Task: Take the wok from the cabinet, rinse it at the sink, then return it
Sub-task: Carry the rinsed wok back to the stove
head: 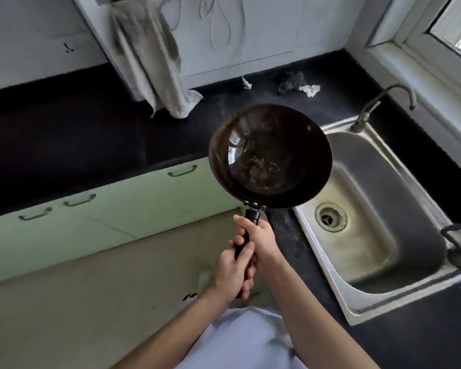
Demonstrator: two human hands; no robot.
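Step, as I read it: carrying the wok to the sink, not yet rinsed | wok in the air, just left of the basin | left hand and right hand fingers wrap its handle | next, I reckon: under the tap, freeing one hand.

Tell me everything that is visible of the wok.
The wok is round and deep, of dark glossy metal as it looks, with brownish specks at its bottom. A straight black handle joins its rim by a small bracket. It is held in the air, opening up towards the camera, and appears above the left rim of the sink. Both hands grip the handle: the right hand nearer the bowl, the left hand behind it. Nothing else touches it.
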